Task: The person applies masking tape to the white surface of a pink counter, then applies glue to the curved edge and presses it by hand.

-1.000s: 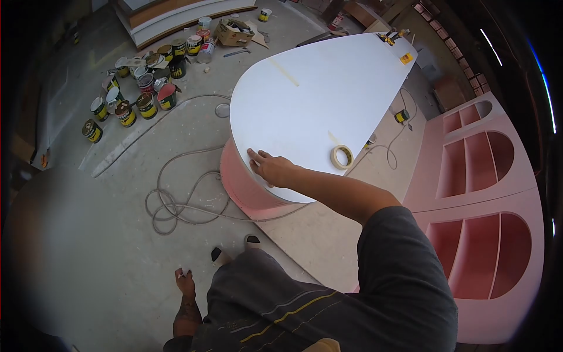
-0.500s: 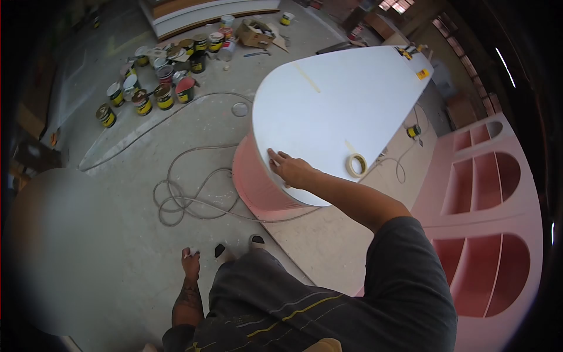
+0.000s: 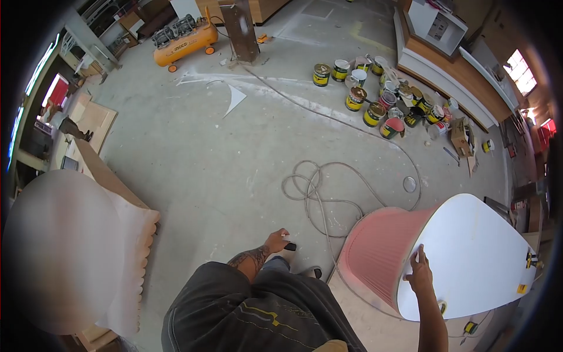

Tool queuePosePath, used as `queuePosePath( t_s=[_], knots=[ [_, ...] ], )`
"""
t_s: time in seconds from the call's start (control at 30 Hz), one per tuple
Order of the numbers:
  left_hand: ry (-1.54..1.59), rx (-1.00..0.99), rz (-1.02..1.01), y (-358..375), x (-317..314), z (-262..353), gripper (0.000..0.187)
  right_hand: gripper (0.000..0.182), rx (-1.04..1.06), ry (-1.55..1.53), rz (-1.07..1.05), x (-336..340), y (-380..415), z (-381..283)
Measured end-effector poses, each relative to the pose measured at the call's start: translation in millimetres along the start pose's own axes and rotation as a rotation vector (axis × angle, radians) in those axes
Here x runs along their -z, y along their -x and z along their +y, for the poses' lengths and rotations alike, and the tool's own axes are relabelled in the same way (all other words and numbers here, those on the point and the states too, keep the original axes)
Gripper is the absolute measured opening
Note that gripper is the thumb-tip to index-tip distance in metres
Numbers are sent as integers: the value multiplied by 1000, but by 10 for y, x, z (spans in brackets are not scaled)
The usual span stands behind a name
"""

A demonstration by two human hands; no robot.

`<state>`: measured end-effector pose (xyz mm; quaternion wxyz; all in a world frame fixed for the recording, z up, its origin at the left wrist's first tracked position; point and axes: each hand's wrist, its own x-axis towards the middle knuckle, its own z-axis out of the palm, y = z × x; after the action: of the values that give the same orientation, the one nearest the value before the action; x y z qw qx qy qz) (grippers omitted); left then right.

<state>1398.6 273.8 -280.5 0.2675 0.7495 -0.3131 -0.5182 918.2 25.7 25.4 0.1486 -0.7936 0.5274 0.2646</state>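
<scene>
Gray concrete floor (image 3: 217,164), extending across the frame. Directly upon it: orange compressor (image 3: 186,46), upper left; white triangular scrap (image 3: 236,100), upper left of center; looped hose (image 3: 316,199), center; clustered cans (image 3: 373,114) and cardboard box (image 3: 462,138), upper right. White tabletop (image 3: 463,258), lower right, bearing tape roll (image 3: 443,307) along its lower edge and small yellow object (image 3: 521,288) near its right end.

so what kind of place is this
Probably a furniture or shopfitting workshop: an orange compressor stands on the floor, near a cluster of what look like paint cans, and a white-topped pink unit looks to be in the making.
</scene>
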Motion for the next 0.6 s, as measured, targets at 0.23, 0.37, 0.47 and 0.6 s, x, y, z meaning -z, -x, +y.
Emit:
queuePosePath(
  t_s=[0.23, 0.37, 0.47, 0.6],
  knots=[
    [-145, -190, 156, 66, 93, -601, 34, 105, 40, 15, 12, -155, -43, 167],
    [-420, -306, 131, -97, 1, -976, 50, 99, 86, 18, 81, -179, -24, 196],
    [-304, -290, 148, -49, -10, -780, 40, 95, 50, 37, 44, -18, -10, 32],
    [-123, -108, 49, 15, -51, -473, 42, 97, 0, 84, -17, 101, -4, -112]
  ],
)
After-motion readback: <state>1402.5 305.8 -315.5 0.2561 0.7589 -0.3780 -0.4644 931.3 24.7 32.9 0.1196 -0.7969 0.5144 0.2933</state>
